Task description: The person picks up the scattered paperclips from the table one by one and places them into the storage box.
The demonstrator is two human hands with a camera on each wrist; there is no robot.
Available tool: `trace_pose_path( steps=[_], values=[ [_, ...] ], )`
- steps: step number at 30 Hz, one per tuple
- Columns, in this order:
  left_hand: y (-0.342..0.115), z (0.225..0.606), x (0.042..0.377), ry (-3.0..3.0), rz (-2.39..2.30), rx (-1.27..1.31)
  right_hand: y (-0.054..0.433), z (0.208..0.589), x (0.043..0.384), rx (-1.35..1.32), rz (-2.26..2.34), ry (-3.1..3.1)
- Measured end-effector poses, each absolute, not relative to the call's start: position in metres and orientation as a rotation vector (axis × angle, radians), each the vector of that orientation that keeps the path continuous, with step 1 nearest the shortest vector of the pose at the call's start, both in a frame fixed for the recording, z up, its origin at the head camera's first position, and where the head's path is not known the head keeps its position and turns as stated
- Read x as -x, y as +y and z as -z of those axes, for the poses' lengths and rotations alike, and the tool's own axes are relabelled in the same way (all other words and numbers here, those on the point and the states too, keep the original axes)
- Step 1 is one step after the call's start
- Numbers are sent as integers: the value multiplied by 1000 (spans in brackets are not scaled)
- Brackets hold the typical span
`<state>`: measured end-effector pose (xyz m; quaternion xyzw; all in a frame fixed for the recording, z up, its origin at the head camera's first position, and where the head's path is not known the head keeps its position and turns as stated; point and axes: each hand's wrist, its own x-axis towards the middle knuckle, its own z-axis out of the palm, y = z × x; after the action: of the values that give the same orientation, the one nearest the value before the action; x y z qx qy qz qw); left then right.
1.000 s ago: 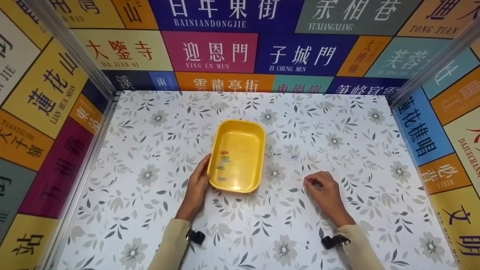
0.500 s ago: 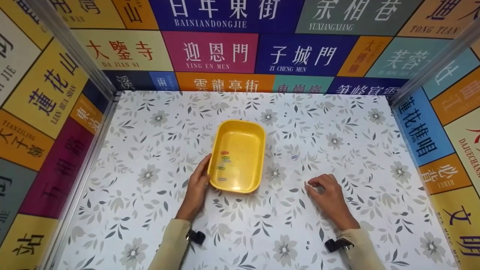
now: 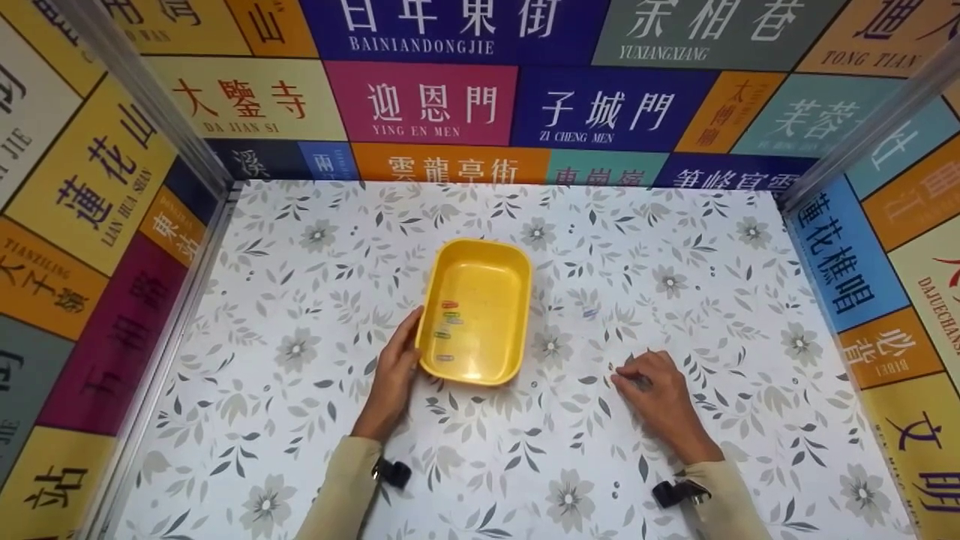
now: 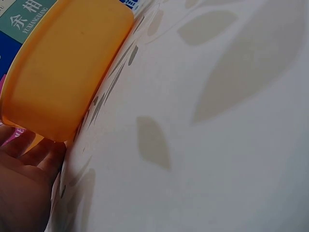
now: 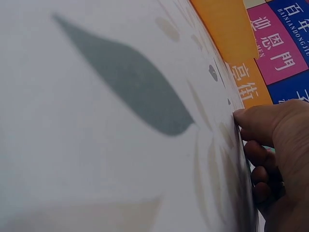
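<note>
A yellow plastic box stands on the flowered tabletop, with several small coloured paper clips lying inside along its left side, a red clip among them. My left hand rests against the box's left outer wall, fingertips at its lower edge in the left wrist view. To the right, my right hand is low over the table with its thumb and forefinger close together. A tiny reddish piece shows right at those fingertips; I cannot tell whether they pinch it. The other right fingers are curled in.
Beyond the right hand, a bluish paper clip lies on the patterned table surface. Panels with large lettering enclose the table at the back and on both sides. Dark wrist cameras sit on both forearms.
My right hand has drawn back slightly toward the lower right, and the tiny piece now shows at its fingertips. The left hand and the box have stayed in place.
</note>
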<state>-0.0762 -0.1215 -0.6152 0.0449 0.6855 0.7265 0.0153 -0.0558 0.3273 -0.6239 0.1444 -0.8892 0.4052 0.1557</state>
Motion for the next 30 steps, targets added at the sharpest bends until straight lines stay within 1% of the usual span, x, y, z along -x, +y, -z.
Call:
trace_pose_path(
  steps=[16, 30],
  values=[
    [-122, 615, 78, 2163, -2256, -171, 327, 624, 57, -413, -1184, -2566],
    [-121, 614, 78, 2132, -2264, -131, 331, 625, 57, -424, -1126, -2568]
  ],
)
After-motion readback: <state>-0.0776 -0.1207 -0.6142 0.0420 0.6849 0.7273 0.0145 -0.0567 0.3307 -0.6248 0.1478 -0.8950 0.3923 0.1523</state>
